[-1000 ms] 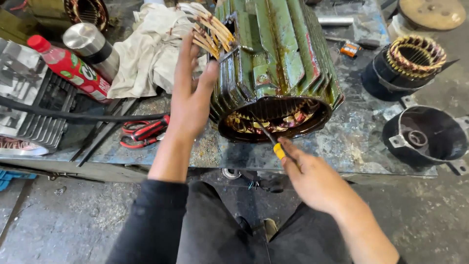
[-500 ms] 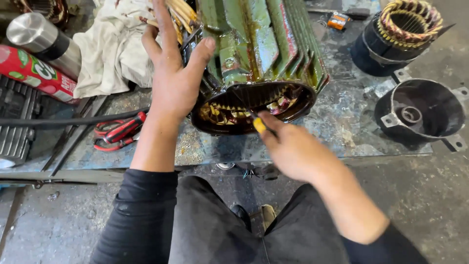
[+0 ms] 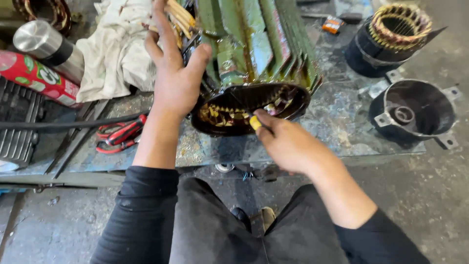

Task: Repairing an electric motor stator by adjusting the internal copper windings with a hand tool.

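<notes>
The green motor housing [image 3: 254, 54] lies on its side on the worn, paint-scuffed table [image 3: 342, 127], its open end turned toward the near edge. Its outer wall is ribbed with long fins, the green paint chipped and oily. Inside the dark round mouth a ring of copper windings [image 3: 220, 116] shows, yellowish and reddish along the lower left of the opening. At the far end, tan sleeved wire leads [image 3: 178, 14] stick out to the left.

The left hand [image 3: 173, 78] rests flat against the left side of the housing, fingers spread upward and thumb pressed on a fin; its grip is apart, bracing rather than clasping. The right hand [image 3: 288, 144] sits at the near rim of the opening, its grip clamped on a small yellow-handled tool [image 3: 255, 122] whose thin dark shaft reaches into the mouth toward the windings.

Left of the housing lie a dirty white rag [image 3: 115, 54], a red spray can [image 3: 34, 78] and red-handled pliers [image 3: 119, 134]. On the right, off the table, a black end bell [image 3: 415, 110] sits on the floor, with a wound stator [image 3: 395, 29] beyond it.
</notes>
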